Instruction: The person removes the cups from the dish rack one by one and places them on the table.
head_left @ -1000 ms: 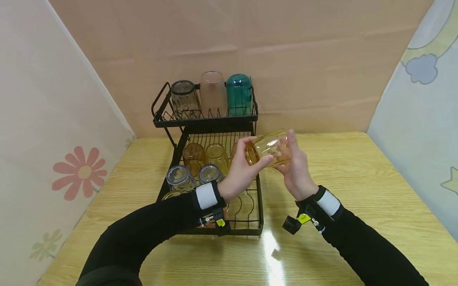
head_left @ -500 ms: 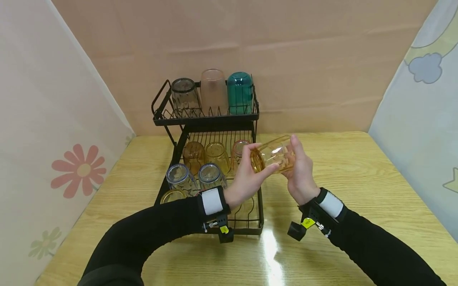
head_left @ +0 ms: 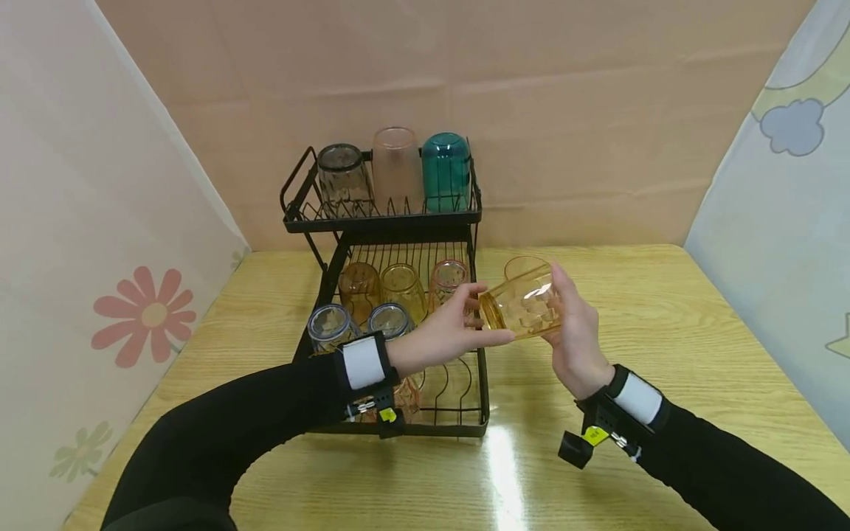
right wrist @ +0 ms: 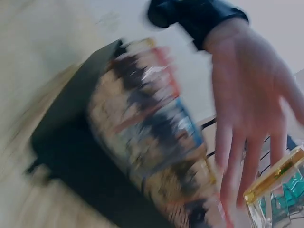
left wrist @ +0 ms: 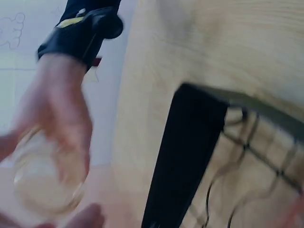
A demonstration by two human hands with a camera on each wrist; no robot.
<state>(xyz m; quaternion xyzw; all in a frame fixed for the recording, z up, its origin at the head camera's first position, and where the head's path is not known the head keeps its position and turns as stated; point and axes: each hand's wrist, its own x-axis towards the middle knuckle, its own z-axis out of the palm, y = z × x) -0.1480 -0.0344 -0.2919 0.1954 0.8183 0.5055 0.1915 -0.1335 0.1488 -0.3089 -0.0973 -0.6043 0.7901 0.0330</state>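
Observation:
My right hand (head_left: pixel 579 339) grips a yellow-amber glass tumbler (head_left: pixel 523 304) by its end away from the rack, with the thick base pointing left and the glass tilted. My left hand (head_left: pixel 443 332) lies beside the base, thumb and fingers spread. In the right wrist view the left hand (right wrist: pixel 251 85) shows its palm and straight fingers next to the tumbler's amber base (right wrist: pixel 274 176). The left wrist view is blurred; the right hand (left wrist: pixel 59 107) is around the tumbler (left wrist: pixel 45 178) there.
A two-tier black dish rack (head_left: pixel 483 391) stands to the left. Its upper tier bears grey, pink and teal (head_left: pixel 446 173) glasses upside down. Several glasses, including a brown one (head_left: pixel 360 291), fill the lower tier, partly behind the left arm. A pink-rimmed glass (head_left: pixel 521 262) stands behind the tumbler.
The tumbler and right hand have moved right and toward me. My left hand has loosened from the base and spread its fingers. The pink-rimmed glass behind now shows.

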